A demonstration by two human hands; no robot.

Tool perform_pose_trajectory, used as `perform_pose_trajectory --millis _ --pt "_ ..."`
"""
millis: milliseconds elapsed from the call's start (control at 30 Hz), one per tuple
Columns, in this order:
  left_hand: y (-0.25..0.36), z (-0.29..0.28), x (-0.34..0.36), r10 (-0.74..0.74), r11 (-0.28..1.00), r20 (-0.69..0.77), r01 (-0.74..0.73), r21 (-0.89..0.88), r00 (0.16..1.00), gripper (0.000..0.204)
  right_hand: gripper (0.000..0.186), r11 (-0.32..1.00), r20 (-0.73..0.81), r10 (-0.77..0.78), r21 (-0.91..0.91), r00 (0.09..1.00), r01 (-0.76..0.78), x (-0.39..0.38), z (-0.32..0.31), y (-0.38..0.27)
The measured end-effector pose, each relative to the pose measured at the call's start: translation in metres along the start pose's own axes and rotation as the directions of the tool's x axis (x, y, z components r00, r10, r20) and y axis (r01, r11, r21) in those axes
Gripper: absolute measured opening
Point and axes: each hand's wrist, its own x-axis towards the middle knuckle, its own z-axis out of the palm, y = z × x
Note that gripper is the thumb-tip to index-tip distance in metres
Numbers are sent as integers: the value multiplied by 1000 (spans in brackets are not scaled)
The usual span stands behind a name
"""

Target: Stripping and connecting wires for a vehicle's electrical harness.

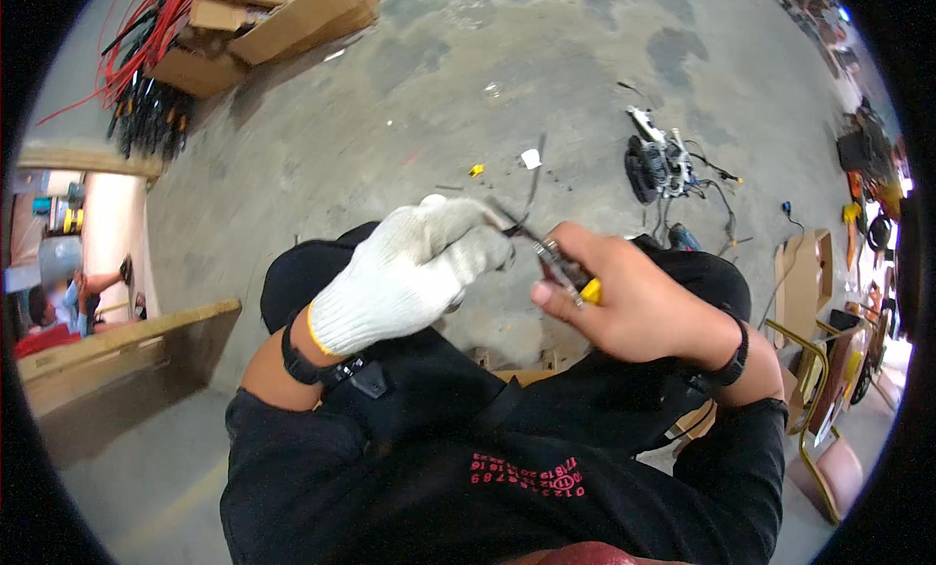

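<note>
My left hand [395, 263], in a white knitted glove, is closed around a thin dark cable [534, 180]. One end of the cable sticks up past the fingertips. My bare right hand [643, 297] grips a metal hand tool with a bit of yellow on its handle [591, 291]; it looks like pliers or a wire stripper. The tool's jaws meet the cable just right of the glove. Fingers partly hide both the tool and the cable. The two hands are close together above my lap.
On the concrete floor ahead lie a stripped motor-like assembly [663, 155] with trailing wires, a yellow piece [477, 170] and a white scrap [530, 158]. Cardboard boxes [302, 24] and bundled red cables [175, 19] are far left. A gold-framed chair [824, 389] stands right. Another person [73, 307] sits beyond the left opening.
</note>
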Motion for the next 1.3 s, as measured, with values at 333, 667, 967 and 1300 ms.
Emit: perform_pose_trajectory --millis 333,667,967,1300 --pt "16 0 -11 -121 944 270 194 -266 955 20 27 995 88 -40 97 995 31 -20 11 9" --pt "14 7 -12 -47 961 513 179 -212 857 21 33 977 140 -58 211 988 28 -50 16 29" --pt "-5 19 -9 221 880 365 -24 -474 904 17 16 857 -335 467 398 818 -326 -37 -62 42" --pt "1 3 4 16 866 290 131 -483 957 29 19 989 -227 144 -4 963 -149 -25 -23 63"
